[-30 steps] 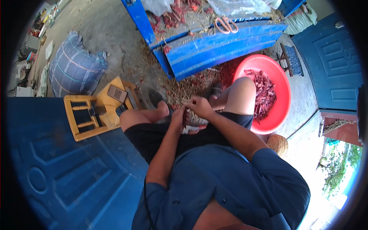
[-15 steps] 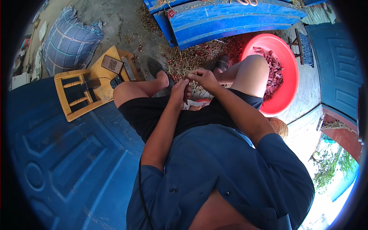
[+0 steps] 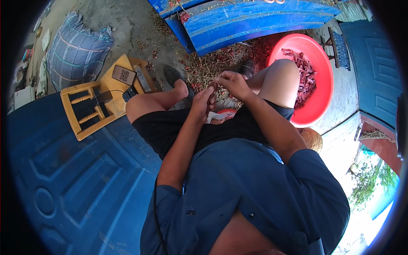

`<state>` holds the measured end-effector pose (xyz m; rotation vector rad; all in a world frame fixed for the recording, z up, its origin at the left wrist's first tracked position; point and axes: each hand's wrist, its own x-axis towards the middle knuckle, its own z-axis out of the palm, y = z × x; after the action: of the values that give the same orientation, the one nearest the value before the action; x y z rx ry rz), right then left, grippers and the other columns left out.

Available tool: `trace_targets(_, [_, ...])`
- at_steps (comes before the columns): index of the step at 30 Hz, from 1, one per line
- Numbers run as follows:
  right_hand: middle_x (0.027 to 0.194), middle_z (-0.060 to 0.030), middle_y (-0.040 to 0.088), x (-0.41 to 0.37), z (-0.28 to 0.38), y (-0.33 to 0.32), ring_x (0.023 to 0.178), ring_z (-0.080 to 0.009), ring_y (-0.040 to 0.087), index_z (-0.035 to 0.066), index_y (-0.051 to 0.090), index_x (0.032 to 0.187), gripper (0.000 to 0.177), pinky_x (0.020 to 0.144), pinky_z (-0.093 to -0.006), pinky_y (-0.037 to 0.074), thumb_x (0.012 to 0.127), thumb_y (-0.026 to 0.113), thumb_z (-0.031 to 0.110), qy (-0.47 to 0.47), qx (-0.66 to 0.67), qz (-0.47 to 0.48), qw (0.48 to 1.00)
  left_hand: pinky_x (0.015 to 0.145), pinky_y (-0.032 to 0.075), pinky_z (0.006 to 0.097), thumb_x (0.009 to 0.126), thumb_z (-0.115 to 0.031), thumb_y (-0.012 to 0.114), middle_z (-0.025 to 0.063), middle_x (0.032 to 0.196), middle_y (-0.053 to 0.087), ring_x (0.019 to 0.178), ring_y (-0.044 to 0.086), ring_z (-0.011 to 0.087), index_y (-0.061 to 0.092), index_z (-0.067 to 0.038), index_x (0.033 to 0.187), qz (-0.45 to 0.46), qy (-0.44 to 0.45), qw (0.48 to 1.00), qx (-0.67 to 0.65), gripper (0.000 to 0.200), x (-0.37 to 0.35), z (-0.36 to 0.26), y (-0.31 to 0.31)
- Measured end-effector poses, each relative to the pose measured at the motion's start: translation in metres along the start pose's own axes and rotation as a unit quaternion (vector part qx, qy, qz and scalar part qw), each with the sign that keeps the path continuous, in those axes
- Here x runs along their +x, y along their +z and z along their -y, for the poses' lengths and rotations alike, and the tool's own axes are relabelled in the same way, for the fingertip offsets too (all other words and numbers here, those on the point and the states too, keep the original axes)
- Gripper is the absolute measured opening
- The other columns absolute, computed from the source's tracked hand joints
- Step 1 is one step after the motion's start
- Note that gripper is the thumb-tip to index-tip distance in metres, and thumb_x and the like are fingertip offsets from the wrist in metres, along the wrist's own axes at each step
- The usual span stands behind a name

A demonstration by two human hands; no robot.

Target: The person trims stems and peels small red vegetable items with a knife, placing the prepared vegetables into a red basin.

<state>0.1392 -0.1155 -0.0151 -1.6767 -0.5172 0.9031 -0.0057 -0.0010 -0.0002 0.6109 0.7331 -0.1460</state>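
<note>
- I am sitting with both hands raised between my knees, above the floor, working on a single dried chili (image 3: 211,93).
- The chili is hanging between the two hands. Its lower part is running down against my left palm and its upper end is reaching my right fingertips.
- My left hand (image 3: 202,102) is curling loosely round the pod, fingers half closed, steadying it rather than squeezing it.
- My right hand (image 3: 233,83) is pinching at the chili's top end with thumb and forefinger. The other fingers are folding in. I cannot tell whether the stalk is on or off.
- Step in hand, as I judge it: I am working the stalk end of this one pod, with the pod not yet let go.
- The next move, in my judgement, is calling for a firm right-hand pinch and a steady left-hand hold, since a dry pod is likely brittle.
- A red basin (image 3: 328,63) is standing on the floor just beside my right knee, holding a heap of chilies (image 3: 305,74).
- Stalks and scraps (image 3: 208,63) are lying on the floor ahead of my feet.
- A wooden chair (image 3: 83,127) is standing near my left knee, carrying a phone (image 3: 123,75).
</note>
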Motion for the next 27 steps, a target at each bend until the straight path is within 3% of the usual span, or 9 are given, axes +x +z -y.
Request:
trace_targets(2, [0.085,-0.0064,0.068,-0.004,0.01,-0.011,0.075,-0.0132,0.065,0.004,0.069,0.087,0.019,0.069,-0.0283,0.051,0.09,0.068,0.023,0.164,0.075,0.037,0.983,0.046,0.032,0.0214,0.1,-0.029,0.053,-0.0039,0.064,0.043,0.05,0.038,0.0072,0.059,-0.01,0.103,0.019,0.006,1.0,0.007,0.02,0.0,-0.001,0.005])
trace_targets(6, [0.087,-0.0043,0.069,-0.016,0.008,-0.011,0.078,-0.0131,0.064,0.007,0.068,0.088,0.014,0.073,-0.0295,0.051,0.09,0.067,0.02,0.212,0.271,-0.014,0.939,0.043,0.029,0.0206,0.1,-0.027,0.051,-0.0049,0.061,0.039,0.047,0.035,0.0056,0.06,-0.007,0.102,0.033,0.031,0.999,-0.001,0.022,0.004,0.004,0.011])
trace_targets(8, [0.088,-0.0034,0.069,-0.015,-0.002,-0.01,0.083,-0.0142,0.064,0.008,0.068,0.09,0.012,0.079,-0.032,0.051,0.09,0.067,0.02,0.27,0.423,0.019,0.865,0.042,0.028,0.0207,0.1,-0.026,0.05,-0.0057,0.059,0.038,0.046,0.034,0.0042,0.06,-0.005,0.101,0.042,0.044,0.998,0.02,0.024,0.0,0.0,0.017])
trace_targets(18, [0.085,-0.0026,0.068,-0.009,0.0,-0.031,0.085,-0.0171,0.064,0.011,0.067,0.087,0.011,0.081,-0.032,0.052,0.092,0.064,0.021,0.288,0.484,0.031,0.826,0.039,0.022,0.02,0.098,-0.023,0.05,-0.0089,0.057,0.037,0.042,0.029,0.0019,0.062,-0.006,0.099,0.047,0.064,0.996,0.043,0.021,-0.004,-0.007,0.019])
trace_targets(20, [0.084,-0.0024,0.067,0.001,-0.012,-0.063,0.088,-0.0172,0.065,0.012,0.065,0.088,0.012,0.079,-0.0325,0.053,0.093,0.063,0.022,0.223,0.605,-0.004,0.765,0.038,0.022,0.0199,0.097,-0.023,0.051,-0.0087,0.057,0.037,0.041,0.029,0.0023,0.061,-0.007,0.097,0.018,0.057,0.998,0.005,0.019,-0.01,-0.007,0.0])
trace_targets(22, [0.086,-0.0039,0.068,0.005,0.001,-0.089,0.095,-0.0202,0.066,0.011,0.063,0.089,0.013,0.077,-0.0337,0.055,0.094,0.062,0.023,0.229,0.5,-0.023,0.835,0.037,0.022,0.02,0.096,-0.023,0.052,-0.0086,0.057,0.037,0.041,0.029,0.0026,0.061,-0.008,0.097,-0.011,0.049,0.999,0.006,0.018,-0.021,-0.017,-0.025])
trace_targets(23, [0.089,-0.0056,0.069,0.005,0.006,-0.09,0.097,-0.0214,0.067,0.006,0.064,0.101,0.02,0.079,-0.0346,0.054,0.094,0.062,0.024,0.242,0.395,-0.084,0.882,0.037,0.022,0.0201,0.096,-0.023,0.052,-0.0084,0.056,0.037,0.04,0.03,0.0029,0.061,-0.008,0.096,-0.039,0.034,0.999,0.0,0.017,-0.025,-0.014,-0.032])
trace_targets(24, [0.089,-0.0056,0.069,-0.001,0.008,-0.082,0.097,-0.0214,0.067,0.006,0.064,0.101,0.02,0.079,-0.0346,0.054,0.094,0.062,0.024,0.244,0.396,-0.086,0.881,0.037,0.022,0.0201,0.096,-0.023,0.052,-0.0084,0.056,0.037,0.04,0.03,0.0029,0.061,-0.008,0.096,-0.039,0.03,0.999,0.0,0.017,-0.026,-0.011,-0.031])
trace_targets(27, [0.098,-0.007,0.069,0.008,-0.019,-0.063,0.091,-0.0146,0.066,-0.003,0.06,0.124,0.051,0.077,-0.0334,0.053,0.089,0.069,0.033,0.129,0.045,-0.018,0.99,0.037,0.024,0.0211,0.096,-0.026,0.052,-0.0082,0.053,0.036,0.04,0.03,0.0045,0.06,-0.009,0.094,0.002,0.029,1.0,0.0,0.02,-0.006,-0.006,-0.022])
